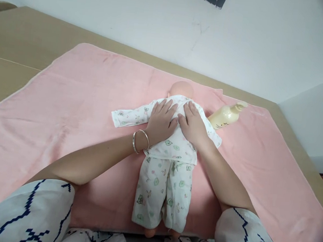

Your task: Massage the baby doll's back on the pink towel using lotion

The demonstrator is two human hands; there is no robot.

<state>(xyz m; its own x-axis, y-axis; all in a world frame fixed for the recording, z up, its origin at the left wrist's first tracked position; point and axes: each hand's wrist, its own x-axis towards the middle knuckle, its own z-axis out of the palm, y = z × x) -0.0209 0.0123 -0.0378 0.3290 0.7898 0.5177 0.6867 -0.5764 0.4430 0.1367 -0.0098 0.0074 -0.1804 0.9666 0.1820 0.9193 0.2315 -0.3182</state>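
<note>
A: So, where is the soft baby doll in white animal-print pyjamas (164,189)?

B: Face down on the pink terry towel (75,102) that cushions it from the tan wooden counter (15,44).

A: And the hands?

B: The left hand (161,121) and right hand (193,125) lie flat on the doll's back, thumbs nearly touching. Neither grip is closed; the fingers are spread, probably to press evenly. A cream plastic pump bottle (225,117) lies just right of the doll.

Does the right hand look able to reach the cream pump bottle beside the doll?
Probably yes. The right hand rests open on the baby doll in printed white clothes; the cream plastic pump bottle lies close beside it, only the doll's sleeve between.
</note>
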